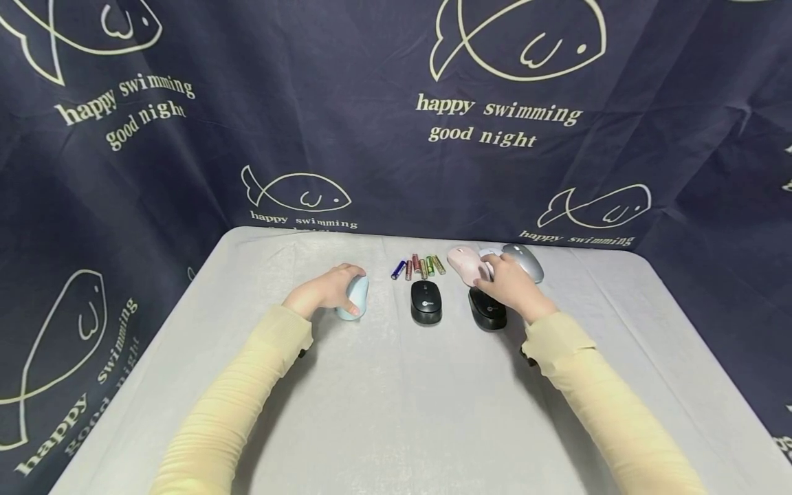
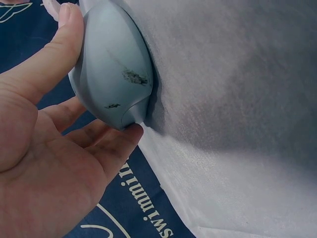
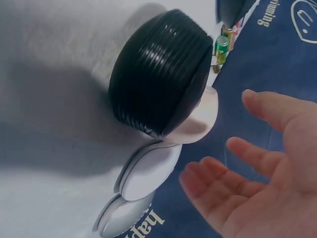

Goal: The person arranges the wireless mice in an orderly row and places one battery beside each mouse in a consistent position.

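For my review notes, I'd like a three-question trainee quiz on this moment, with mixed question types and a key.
1. In the head view, what lies just in front of the batteries, on the person's side?
2. True or false: the right hand is clasping a battery.
3. The left hand holds: A) a battery; B) the light blue mouse; C) nothing.

Key: 1. A black mouse; 2. False; 3. B.

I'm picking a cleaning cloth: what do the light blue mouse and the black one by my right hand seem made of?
The light blue mouse seems matte plastic: soft shading, dark marks. That black mouse looks like glossier plastic, ribbed, with bright highlights; rubber is possible.
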Tool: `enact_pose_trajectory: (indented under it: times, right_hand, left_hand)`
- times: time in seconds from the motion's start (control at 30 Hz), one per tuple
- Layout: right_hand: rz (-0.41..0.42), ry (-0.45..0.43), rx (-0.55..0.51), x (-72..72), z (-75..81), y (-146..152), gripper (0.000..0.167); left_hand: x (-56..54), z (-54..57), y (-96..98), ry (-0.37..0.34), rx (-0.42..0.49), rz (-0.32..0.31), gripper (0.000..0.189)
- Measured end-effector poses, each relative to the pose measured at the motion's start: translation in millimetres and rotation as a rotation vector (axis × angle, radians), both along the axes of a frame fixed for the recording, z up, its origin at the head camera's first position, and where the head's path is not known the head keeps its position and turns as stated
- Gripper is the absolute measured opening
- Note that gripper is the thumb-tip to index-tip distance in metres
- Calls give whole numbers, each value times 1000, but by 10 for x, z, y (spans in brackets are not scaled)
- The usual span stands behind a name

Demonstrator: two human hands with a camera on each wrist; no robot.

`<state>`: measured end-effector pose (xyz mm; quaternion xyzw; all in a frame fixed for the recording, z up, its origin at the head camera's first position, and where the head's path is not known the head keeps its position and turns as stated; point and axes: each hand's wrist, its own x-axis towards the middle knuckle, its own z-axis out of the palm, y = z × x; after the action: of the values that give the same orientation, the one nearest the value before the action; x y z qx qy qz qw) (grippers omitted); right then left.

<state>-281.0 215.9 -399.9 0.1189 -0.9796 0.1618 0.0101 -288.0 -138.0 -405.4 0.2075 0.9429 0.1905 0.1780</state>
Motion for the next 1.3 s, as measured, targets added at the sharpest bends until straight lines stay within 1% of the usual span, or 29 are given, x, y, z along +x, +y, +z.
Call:
enact_pose_trajectory:
  times: [0.27,0.37,0.53,0.77,0.97,1.3]
  right_hand:
    - [13,59,-12,-135,-14,0,55]
    - [22,67,-14,-195,-33,2,57]
    - [8,57,-1,-269,-49,-9,60]
    - [-8,52,10,-364,-76,-62,58]
    - [20,50,24,-456,-107,-153,55]
    - [2,-1,51,-542,-115,-277,53]
  left_hand:
    - [-13,-17,-1,-3,0,1,87]
    - [-11,-18,-6,1,3,-2,87]
    - [-9,-17,-10,-2,5,-1,87]
    - [-18,-23,-16,-2,5,2,87]
    - [-31,-33,-19,-12,8,8,87]
    - [-32,-30,-14,-14,12,12,87]
